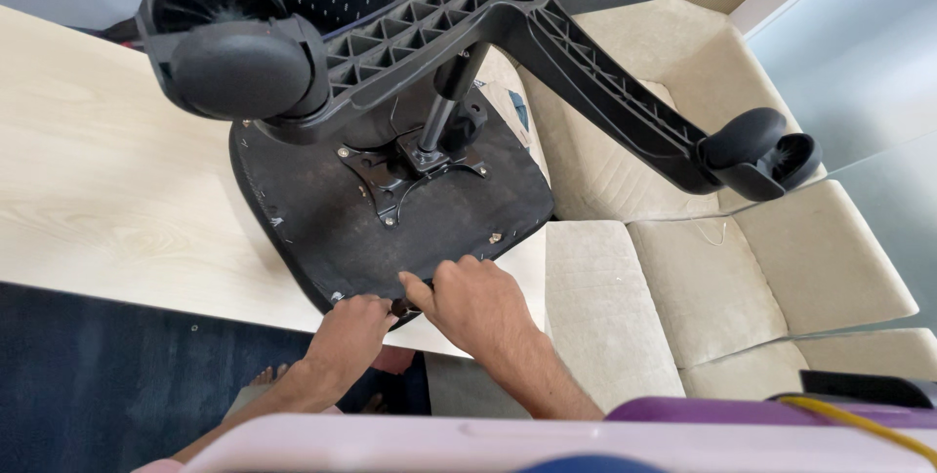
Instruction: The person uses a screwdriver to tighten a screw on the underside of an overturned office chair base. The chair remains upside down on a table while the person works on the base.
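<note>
Overhead, an upturned office chair [390, 190] rests seat-down at the pale desk [107, 190] edge; left hand [349, 331] and right hand [475, 302] clamp its seat rim. Top-heavy castor base [547, 14] could tip it off.

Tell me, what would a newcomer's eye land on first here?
The upturned office chair dominates: its seat lies underside-up on the pale wooden table, and its star base with black castors juts toward the camera. At the seat's near edge, the left hand and right hand meet over a small dark part.
</note>
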